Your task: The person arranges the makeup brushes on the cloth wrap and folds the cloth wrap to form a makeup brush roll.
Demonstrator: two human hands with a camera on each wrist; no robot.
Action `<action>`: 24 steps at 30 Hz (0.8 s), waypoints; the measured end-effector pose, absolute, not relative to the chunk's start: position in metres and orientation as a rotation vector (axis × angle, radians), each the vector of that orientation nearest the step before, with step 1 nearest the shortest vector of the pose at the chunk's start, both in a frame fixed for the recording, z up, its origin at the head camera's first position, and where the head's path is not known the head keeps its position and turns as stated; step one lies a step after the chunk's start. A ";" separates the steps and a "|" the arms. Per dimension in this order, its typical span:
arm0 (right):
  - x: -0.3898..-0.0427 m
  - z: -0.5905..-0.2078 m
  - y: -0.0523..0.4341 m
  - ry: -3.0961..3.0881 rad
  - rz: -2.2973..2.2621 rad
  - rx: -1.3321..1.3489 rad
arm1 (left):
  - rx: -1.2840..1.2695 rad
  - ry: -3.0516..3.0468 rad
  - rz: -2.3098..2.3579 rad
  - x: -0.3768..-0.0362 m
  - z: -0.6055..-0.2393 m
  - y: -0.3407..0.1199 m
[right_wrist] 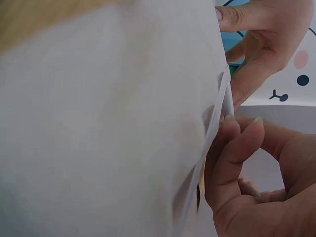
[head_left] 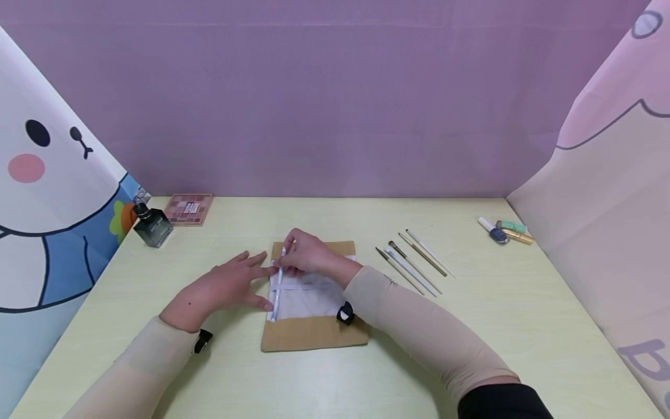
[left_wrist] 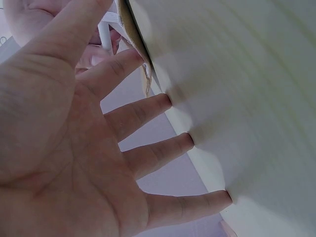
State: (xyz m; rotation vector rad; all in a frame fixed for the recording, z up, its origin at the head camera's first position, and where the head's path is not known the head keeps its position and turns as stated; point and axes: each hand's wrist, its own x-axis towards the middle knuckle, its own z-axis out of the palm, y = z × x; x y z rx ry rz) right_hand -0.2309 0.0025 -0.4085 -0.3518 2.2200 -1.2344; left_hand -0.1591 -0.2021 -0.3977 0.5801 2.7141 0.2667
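A brown fabric brush roll [head_left: 314, 336] lies flat and unfolded, with a white inner panel [head_left: 314, 304] and a thin white band [head_left: 296, 287] across it. Along its left side a slim white-handled makeup brush [head_left: 278, 294] runs lengthwise, crossing the band. My right hand [head_left: 309, 254] pinches the brush near its far end with thumb and fingers. At the roll's left edge is my left hand [head_left: 227, 285], fingers straight and spread. In the left wrist view its fingertips [left_wrist: 185, 140] rest on the table, with the index finger at the roll's edge.
Several thin makeup brushes [head_left: 410, 270] lie to the right of the roll. A dark perfume bottle [head_left: 153, 227] and a pink eyeshadow palette [head_left: 189, 210] sit at the back left. Small cosmetic tubes [head_left: 515, 235] lie at the far right. A purple backdrop [head_left: 335, 105] stands behind the table.
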 end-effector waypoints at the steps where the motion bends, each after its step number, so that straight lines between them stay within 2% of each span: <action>1: -0.231 -0.409 0.003 2.220 -1.234 -0.357 | 0.580 2.713 0.264 -0.159 -0.397 -0.202; 24: -0.223 -0.409 0.002 2.186 -1.132 -0.421 | 0.557 2.719 0.266 -0.160 -0.400 -0.200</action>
